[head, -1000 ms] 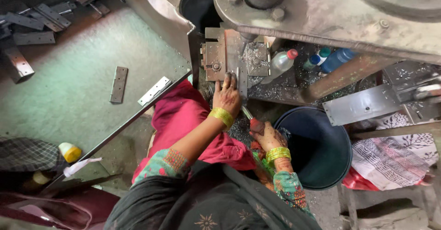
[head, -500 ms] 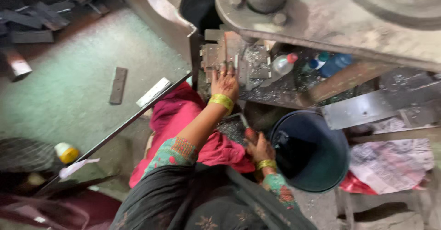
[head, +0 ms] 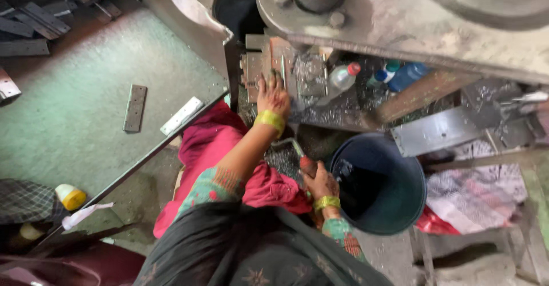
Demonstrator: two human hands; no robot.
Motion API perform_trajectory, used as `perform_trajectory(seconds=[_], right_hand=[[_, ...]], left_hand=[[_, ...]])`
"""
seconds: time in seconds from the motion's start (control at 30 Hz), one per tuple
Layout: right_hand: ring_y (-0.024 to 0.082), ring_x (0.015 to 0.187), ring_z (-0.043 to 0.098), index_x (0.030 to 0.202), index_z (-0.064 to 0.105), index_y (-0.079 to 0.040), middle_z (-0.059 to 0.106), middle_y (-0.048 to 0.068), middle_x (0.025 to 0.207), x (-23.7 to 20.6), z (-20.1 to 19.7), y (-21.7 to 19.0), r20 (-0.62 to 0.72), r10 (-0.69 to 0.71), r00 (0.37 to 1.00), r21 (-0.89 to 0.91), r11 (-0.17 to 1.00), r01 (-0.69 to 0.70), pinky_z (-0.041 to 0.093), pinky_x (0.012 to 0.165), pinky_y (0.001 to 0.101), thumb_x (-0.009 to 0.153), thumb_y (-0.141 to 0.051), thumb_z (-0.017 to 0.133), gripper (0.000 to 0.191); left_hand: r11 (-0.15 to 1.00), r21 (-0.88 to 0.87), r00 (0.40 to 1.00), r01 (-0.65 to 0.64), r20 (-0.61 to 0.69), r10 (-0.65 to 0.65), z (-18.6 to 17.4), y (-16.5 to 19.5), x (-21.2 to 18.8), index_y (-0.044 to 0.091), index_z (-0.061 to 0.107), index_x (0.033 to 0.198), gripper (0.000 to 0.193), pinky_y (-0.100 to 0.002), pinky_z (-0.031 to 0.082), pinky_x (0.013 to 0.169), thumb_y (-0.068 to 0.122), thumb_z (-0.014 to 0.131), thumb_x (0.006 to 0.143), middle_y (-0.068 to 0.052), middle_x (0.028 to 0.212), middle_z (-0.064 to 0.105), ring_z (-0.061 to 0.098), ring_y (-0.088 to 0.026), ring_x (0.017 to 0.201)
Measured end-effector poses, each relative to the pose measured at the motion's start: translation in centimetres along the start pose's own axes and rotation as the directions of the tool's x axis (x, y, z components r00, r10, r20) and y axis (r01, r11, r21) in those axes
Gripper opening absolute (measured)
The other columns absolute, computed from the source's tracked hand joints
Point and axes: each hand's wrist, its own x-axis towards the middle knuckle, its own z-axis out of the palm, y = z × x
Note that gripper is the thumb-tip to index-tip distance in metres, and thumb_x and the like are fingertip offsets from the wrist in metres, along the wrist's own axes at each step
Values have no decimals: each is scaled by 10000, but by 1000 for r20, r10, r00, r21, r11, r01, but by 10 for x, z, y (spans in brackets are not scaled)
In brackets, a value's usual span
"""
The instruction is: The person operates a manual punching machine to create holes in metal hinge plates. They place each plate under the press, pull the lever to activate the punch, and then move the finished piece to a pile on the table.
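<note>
While my left hand [head: 273, 94] lies flat with fingers spread on the press bed [head: 269, 63], steadying work there, my right hand [head: 319, 182], right of the bed and lower, is closed around a red-handled tool [head: 298, 156], beside the dark bucket [head: 382, 184] for scrap.

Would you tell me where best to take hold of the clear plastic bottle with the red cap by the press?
Probably around the clear plastic bottle's body, coming from the bucket's side: it leans with its red cap up and right, and press parts crowd its left.
</note>
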Motion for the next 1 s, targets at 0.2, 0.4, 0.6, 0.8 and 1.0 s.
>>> perform_trajectory(seconds=[0.2, 0.4, 0.6, 0.8, 1.0], right_hand=[[418, 1103, 676, 1199, 615, -95, 736, 199, 1136, 3, -4, 4, 28, -69, 997, 82, 994, 67, 530, 903, 509, 753, -579, 799, 683], [382, 1052, 755, 1146, 634, -67, 772, 134, 1158, -3, -13, -4, 125, 29, 992, 318, 946, -68, 588, 848, 508, 711, -557, 728, 662], [426, 1107, 658, 1285, 589, -50, 708, 224, 1160, -1, 4, 3, -17, -71, 997, 39, 997, 72, 525, 898, 501, 756, -613, 767, 793], [342, 1055, 756, 1146, 640, -63, 783, 107, 1145, 1, -27, -13, 155, 5, 988, 202, 979, -37, 566, 882, 459, 721, -571, 753, 671], [406, 1064, 688, 1170, 627, -83, 734, 189, 1119, -2, -18, -5, 63, -41, 997, 20, 999, 40, 539, 864, 503, 768, -592, 774, 665]], left_hand=[[994, -108, 985, -26, -172, 7, -4, -5, -4, 38, 686, 1287, 445, -669, 63, 1230, 231, 454, 960, -180, 1536, 485, 332, -353, 1495], [977, -212, 998, -34, 39, 44, -8, -9, -8, 89, 725, 1043, 339, -670, 35, 1205, 231, 429, 958, -158, 1593, 442, 288, -383, 1535], [990, -133, 998, -55, -1, 56, -11, -8, -7, 60, 723, 991, 358, -688, 55, 1188, 238, 414, 956, -171, 1581, 450, 274, -379, 1514], [997, -82, 998, 13, -63, -18, -11, -1, -3, -10, 714, 1165, 432, -613, 123, 1229, 216, 420, 944, -207, 1497, 518, 362, -340, 1481], [996, 81, 963, 37, -271, -14, -9, 5, -4, -36, 736, 1104, 458, -557, 176, 1200, 238, 425, 909, -241, 1430, 565, 426, -341, 1419]])
